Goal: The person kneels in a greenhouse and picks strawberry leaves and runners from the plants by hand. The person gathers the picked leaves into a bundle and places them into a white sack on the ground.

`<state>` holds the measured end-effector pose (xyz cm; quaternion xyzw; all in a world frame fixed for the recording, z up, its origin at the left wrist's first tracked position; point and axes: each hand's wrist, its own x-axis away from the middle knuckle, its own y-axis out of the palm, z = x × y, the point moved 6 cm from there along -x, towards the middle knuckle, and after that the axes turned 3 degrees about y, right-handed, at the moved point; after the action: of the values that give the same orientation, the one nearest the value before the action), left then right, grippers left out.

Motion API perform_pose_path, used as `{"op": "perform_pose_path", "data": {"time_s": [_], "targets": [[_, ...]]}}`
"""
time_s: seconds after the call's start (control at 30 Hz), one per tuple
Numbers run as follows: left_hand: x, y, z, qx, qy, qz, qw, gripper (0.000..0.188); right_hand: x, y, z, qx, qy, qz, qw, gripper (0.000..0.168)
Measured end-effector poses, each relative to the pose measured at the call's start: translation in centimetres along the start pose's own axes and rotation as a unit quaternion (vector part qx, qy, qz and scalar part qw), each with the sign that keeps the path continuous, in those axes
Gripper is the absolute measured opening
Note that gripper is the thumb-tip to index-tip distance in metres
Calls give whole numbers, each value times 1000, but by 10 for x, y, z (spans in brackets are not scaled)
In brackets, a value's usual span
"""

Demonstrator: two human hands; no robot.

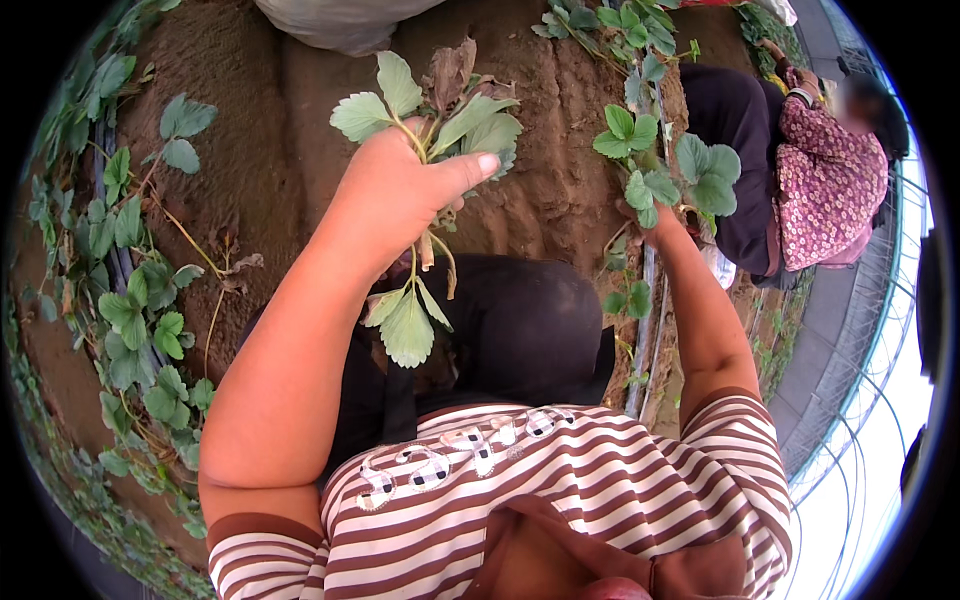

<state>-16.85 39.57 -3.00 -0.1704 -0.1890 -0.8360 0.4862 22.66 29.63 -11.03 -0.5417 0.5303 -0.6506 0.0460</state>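
My left hand (416, 176) is raised over the soil path, its fingers closed round a bunch of picked strawberry leaves (480, 124). Green leaves and a brown withered leaf (450, 75) stick out above the fist. Below it hang dry stalks and one pale green leaf (407, 330). On the right, my right hand (654, 225) reaches into a strawberry plant (641, 187) in the planted row. Leaves cover its fingers, so what they touch is hidden.
Another strawberry row (127, 322) runs along my left. A pale plastic bag (345, 26) stands on the soil path (330, 90) ahead. Thin pipes (643, 337) follow the right row. Beyond it a co-worker (829, 180) in a flowered top sits or crouches among plants.
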Motion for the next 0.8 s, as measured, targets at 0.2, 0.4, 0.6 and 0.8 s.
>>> {"op": "perform_pose_path", "data": {"time_s": [0.2, 0.4, 0.6, 0.8], "targets": [[5, 18, 25, 53, 88, -36, 994, 32, 37, 25, 69, -625, 154, 32, 765, 12], [5, 25, 12, 48, 69, -38, 996, 31, 1, 43, -1, -786, 175, -72, 589, 10], [5, 10, 9, 24, 80, 8, 996, 36, -3, 41, -24, -778, 109, -56, 616, 22], [3, 15, 12, 37, 92, -11, 995, 37, -3, 31, -30, -681, 103, -47, 723, 19]]}}
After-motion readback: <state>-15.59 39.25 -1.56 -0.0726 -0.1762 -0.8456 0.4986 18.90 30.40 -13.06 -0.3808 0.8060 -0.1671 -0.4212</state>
